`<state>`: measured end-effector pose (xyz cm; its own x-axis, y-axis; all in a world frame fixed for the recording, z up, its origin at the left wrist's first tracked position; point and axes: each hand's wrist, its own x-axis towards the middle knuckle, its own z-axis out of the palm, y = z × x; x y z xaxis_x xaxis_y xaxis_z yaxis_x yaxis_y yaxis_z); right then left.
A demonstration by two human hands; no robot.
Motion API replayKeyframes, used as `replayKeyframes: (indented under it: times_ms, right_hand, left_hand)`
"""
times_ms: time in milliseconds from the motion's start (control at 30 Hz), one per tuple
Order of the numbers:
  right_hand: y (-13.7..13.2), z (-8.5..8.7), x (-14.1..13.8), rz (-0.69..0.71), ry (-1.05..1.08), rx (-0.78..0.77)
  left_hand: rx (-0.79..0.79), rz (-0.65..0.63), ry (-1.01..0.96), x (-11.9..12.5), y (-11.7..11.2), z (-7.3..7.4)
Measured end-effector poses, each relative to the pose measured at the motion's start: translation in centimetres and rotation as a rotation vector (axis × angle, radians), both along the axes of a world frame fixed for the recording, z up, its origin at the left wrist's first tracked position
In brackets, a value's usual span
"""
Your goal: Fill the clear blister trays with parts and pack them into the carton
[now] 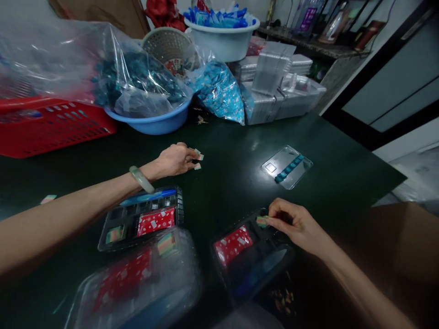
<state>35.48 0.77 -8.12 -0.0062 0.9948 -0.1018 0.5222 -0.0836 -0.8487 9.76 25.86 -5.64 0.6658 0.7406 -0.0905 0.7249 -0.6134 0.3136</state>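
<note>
My right hand pinches a small green-and-orange striped piece over a corner compartment of a black tray. That tray also has a red dotted packet and a blue strip-like item in it. Farther left, my left hand, with a pale bangle at the wrist, rests on the table. Its thumb and fingertips are apart, touching small striped pieces. Below that forearm lies another black tray with a red dotted packet, a striped piece and a blue item.
In front stands a blurred stack of filled clear-covered trays. A clear lid with a teal strip lies at right. Behind are a red basket, a blue basin, a bag of blue packets and clear plastic boxes.
</note>
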Motion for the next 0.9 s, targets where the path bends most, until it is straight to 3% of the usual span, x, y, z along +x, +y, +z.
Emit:
replayKeyframes:
  times_ms: [100,167,233,367,500,667,900]
  right_hand:
    - [-0.3,0.4,0.1,-0.060,0.132,0.014]
    - [-0.4,0.9,0.0,-0.077,0.128,-0.025]
    - [-0.5,1.5,-0.1,-0.067,0.099,-0.042]
    - [-0.7,2.0,0.4,-0.038,0.108,-0.039]
    - [-1.1,1.3,1.1,-0.107,0.136,-0.027]
    - [-2.4,-0.4,1.1,-0.205,0.208,0.016]
    - [-3.6,-1.1,0.1,-0.279,0.263,0.048]
  left_hand:
    - [0.203,-0.027,0.075,0.5,-0.9,0.5]
    - [0.245,-0.048,0.029,1.3,-2.0,0.9]
    - [0.201,-0.130,-0.044,2.4,-3.8,1.4]
    - [-0.080,-0.501,-0.248,5.5,-8.6,2.5]
    - [-0.112,-0.662,-0.166,8.7,-12.5,2.1]
    - [-0.026,-0.694,0.067,11.1,-14.5,1.0]
    - [-0.053,-0.510,0.200,13.0,-15.9,0.8]
